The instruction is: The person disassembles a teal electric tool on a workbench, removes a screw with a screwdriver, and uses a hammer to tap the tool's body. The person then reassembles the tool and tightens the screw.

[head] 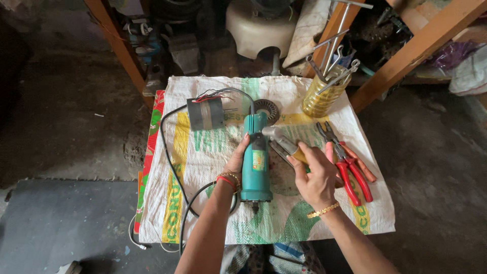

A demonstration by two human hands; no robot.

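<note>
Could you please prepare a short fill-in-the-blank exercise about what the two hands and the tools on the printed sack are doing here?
1. The left hand steadies a teal power-tool body lying on the white printed ____.
2. The right hand holds a small metal-headed hammer by its ____ handle.
3. The red-handled pliers lie to the ____ of the right hand.
4. The yellowish jar holds metal ____.

Missing words: sack; yellow; right; tools

Teal grinder (255, 160), red-handled pliers (350, 170), green-yellow printed sack (203, 152).
</note>
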